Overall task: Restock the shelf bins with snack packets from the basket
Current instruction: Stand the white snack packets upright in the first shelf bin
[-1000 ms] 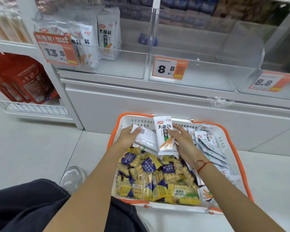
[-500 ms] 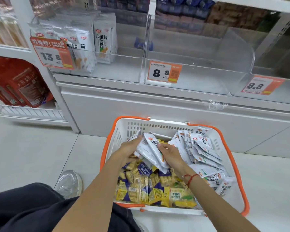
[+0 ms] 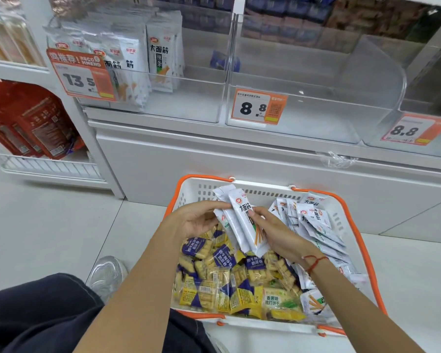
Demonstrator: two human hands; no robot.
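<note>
An orange-rimmed white basket (image 3: pixel 275 191) sits on the floor, filled with yellow-and-purple snack packets (image 3: pixel 222 261) on the left and white packets (image 3: pixel 313 220) on the right. Over the basket, my left hand (image 3: pixel 196 220) and my right hand (image 3: pixel 278 233) together hold a small stack of white packets (image 3: pixel 242 222), fanned and tilted. Above, the left clear shelf bin (image 3: pixel 178 98) holds upright white packets (image 3: pixel 161 57) of the same kind. The middle bin (image 3: pixel 316 110) with the 8.8 tag looks bare.
A white cabinet front (image 3: pixel 214 159) stands behind the basket. Red packages (image 3: pixel 28 121) sit on a wire shelf at the left. A third bin (image 3: pixel 423 138) with an 8.8 tag is at the right. My dark trouser leg (image 3: pixel 36 317) and shoe (image 3: pixel 107 273) are at the lower left.
The single packet in my right hand has been joined to those in my left; both hands now hold one stack, lifted slightly from the basket's contents.
</note>
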